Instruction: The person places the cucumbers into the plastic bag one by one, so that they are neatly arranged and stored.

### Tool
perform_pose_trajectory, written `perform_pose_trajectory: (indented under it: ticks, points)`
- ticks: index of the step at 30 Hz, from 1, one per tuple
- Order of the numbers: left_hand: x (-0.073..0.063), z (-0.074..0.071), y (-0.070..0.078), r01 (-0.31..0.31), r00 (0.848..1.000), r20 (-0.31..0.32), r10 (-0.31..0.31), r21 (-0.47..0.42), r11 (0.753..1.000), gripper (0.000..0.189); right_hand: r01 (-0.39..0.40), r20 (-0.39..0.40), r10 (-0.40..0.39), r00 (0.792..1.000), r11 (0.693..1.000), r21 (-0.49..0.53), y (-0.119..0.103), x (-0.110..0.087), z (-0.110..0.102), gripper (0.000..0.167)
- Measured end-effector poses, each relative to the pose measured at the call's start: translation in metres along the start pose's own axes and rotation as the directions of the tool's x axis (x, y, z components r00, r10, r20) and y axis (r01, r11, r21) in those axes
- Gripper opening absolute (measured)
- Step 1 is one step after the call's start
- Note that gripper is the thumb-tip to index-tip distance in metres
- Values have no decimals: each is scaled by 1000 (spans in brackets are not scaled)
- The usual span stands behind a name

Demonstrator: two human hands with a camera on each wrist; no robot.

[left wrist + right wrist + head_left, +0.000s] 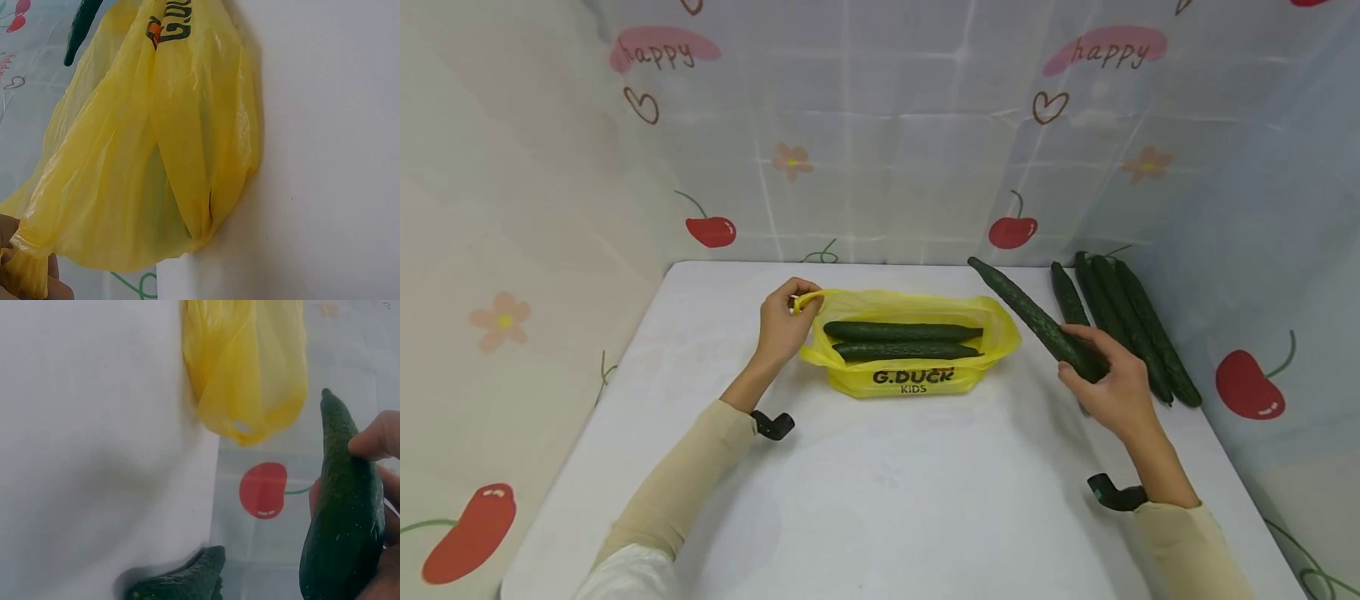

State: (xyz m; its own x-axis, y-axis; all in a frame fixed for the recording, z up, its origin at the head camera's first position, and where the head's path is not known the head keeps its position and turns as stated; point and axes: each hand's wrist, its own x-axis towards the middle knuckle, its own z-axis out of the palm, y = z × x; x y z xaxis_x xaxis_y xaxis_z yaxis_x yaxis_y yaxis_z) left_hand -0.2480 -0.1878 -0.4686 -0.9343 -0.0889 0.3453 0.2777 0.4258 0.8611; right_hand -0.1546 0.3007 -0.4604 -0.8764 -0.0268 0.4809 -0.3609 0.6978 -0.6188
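A yellow plastic bag (910, 385) lies on the white table with its mouth open, two cucumbers (902, 332) side by side inside it. My left hand (784, 323) pinches the bag's left handle; in the left wrist view the gathered plastic (28, 269) is bunched between the fingers. My right hand (1108, 379) grips a long dark green cucumber (1026, 308) near its lower end, raised over the table. Its far tip points up and left, beyond the bag's right end. In the right wrist view, thumb and fingers wrap this cucumber (347, 512).
Several more cucumbers (1138, 325) lie together at the table's back right, beside the right hand. A printed curtain (895, 167) hangs behind the table (865, 492) and along both sides. Each wrist wears a black camera mount (772, 425).
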Motion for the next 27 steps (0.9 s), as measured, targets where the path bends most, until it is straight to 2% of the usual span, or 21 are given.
perform_pose_trajectory:
  ticks: [4,13,22,27]
  points:
    - [0,0,0,4,1000,-8,-4,3,1000,8,55,17,-56,998,997,47,-5,2,2,61]
    - [0,-2,-2,-15,1000,-12,15,-8,1000,8,112,115,-121,986,990,82,-15,8,11,62]
    - [0,-2,-2,-27,1000,-13,27,-26,999,7,173,211,-213,954,965,196,-22,16,25,63]
    - [0,-2,-3,-29,1000,-12,28,-25,999,7,174,268,-227,936,963,206,-27,18,33,62]
